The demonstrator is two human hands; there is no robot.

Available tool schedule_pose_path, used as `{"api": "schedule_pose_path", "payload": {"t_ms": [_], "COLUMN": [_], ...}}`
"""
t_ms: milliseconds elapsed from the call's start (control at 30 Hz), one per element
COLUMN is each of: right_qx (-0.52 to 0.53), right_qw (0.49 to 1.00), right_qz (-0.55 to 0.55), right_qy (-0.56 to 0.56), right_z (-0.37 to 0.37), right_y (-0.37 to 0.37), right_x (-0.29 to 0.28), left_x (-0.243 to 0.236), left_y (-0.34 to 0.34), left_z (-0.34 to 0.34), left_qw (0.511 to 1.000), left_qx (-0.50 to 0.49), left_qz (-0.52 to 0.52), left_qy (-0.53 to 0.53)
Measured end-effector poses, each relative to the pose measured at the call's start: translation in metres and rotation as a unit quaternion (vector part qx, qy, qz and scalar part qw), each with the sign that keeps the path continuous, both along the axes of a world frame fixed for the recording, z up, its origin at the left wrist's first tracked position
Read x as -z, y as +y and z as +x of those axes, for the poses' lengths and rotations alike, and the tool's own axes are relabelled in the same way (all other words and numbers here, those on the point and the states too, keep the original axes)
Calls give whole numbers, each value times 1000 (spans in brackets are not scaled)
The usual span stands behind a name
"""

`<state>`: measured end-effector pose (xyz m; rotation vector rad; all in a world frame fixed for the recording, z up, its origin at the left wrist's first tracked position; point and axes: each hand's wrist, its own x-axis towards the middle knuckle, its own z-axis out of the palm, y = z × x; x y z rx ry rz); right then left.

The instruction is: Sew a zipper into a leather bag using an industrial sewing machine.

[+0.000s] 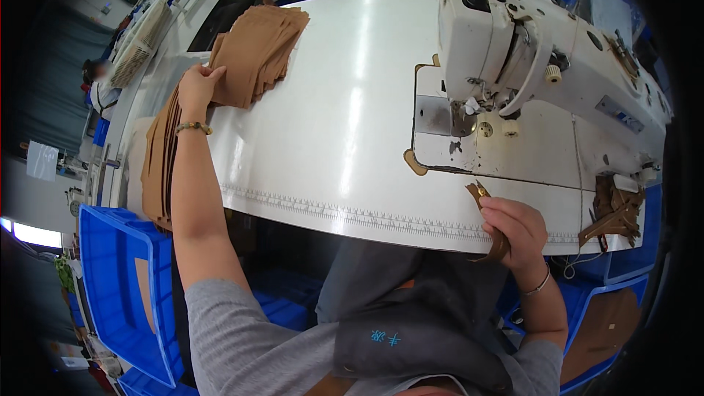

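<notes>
At the far left of the table, my left hand (196, 92) reaches to a fanned stack of brown fabric pieces (257, 48), thumb and fingers closed on its near left edge. More brown fabric pieces (158, 165) hang in a row beside my left forearm, over the table's left edge. My right hand (517, 231) is near the front edge, below the sewing machine's needle area. It grips a short brown zipper (497, 243) with a gold-coloured slider; the zipper's upper end sticks out past my fingertips and its lower end curls under my hand.
A white sewing machine (543, 51) occupies the right side, above its metal needle plate (444, 117). Several brown zippers (620, 213) lie heaped at the table's right end. A printed ruler (352, 216) follows the front edge. Blue bins (121, 279) stand below left and right.
</notes>
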<state>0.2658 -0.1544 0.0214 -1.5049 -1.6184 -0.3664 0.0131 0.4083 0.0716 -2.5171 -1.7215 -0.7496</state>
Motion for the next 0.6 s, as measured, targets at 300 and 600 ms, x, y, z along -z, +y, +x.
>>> {"api": "schedule_pose_path", "payload": {"t_ms": [300, 600], "right_qx": [3, 41], "right_qw": [1000, 991], "right_qz": [-7, -79], "right_qy": [5, -102], "right_z": [0, -4], "right_y": [-1, 6], "right_x": [0, -18], "left_x": [-38, 9], "left_y": [-57, -294], "left_z": [30, 70], "left_qw": [981, 760], "left_qx": [108, 605], "left_qz": [26, -235], "left_qy": [-158, 33]}}
